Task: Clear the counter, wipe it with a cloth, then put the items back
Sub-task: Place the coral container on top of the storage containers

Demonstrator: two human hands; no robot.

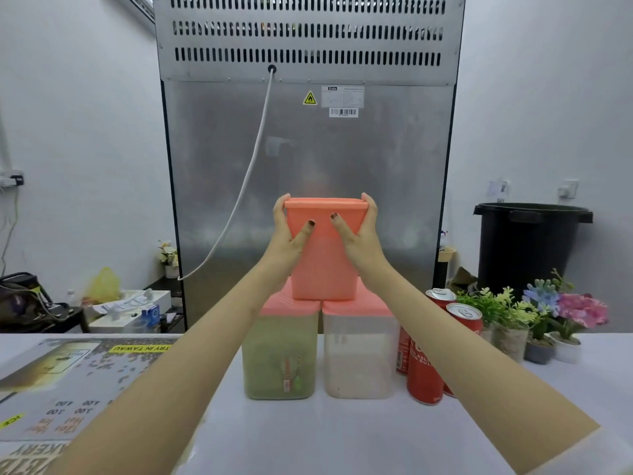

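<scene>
Our left hand (291,233) and right hand (361,233) clamp the coral box (323,269) from either side, thumbs on its front. Its base sits at the lids of two clear jars (279,358) side by side on the counter (342,440); touching or not, we cannot tell. Red cans (424,371) and potted plants (507,310) stand right of them.

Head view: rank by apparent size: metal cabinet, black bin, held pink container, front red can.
1. metal cabinet
2. black bin
3. pink container: close to the bin in frame, but nearer the camera, so that pair is unsure
4. front red can, partly hidden
</scene>
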